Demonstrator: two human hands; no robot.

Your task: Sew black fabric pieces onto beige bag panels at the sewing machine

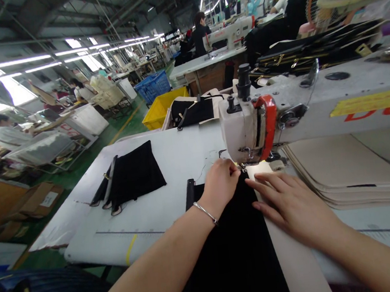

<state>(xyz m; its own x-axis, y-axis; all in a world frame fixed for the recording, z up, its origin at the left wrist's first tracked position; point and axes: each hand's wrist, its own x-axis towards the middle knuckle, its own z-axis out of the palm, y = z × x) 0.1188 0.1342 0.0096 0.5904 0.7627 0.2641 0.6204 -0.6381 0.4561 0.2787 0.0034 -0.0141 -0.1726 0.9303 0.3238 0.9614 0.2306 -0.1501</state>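
Just left of the needle area, my left hand point(221, 182) is closed in a pinch over the top edge of a black fabric panel point(240, 248). What its fingertips hold is too small to make out. My right hand point(287, 196) lies flat with fingers spread, pressing on the panel's right edge and a cream strip point(294, 265) alongside it. Both hands are right under the head of a white sewing machine point(238, 132) with an orange-red lever. A dark zipper strip point(190, 194) shows at the panel's upper left corner.
Black zippered pieces point(137, 175) lie on the white table point(138, 240) to the left. Cream panels point(350, 167) are stacked under the machine arm. Behind the table are a yellow crate point(163, 107) and a blue basket point(154, 87). Other people work farther back.
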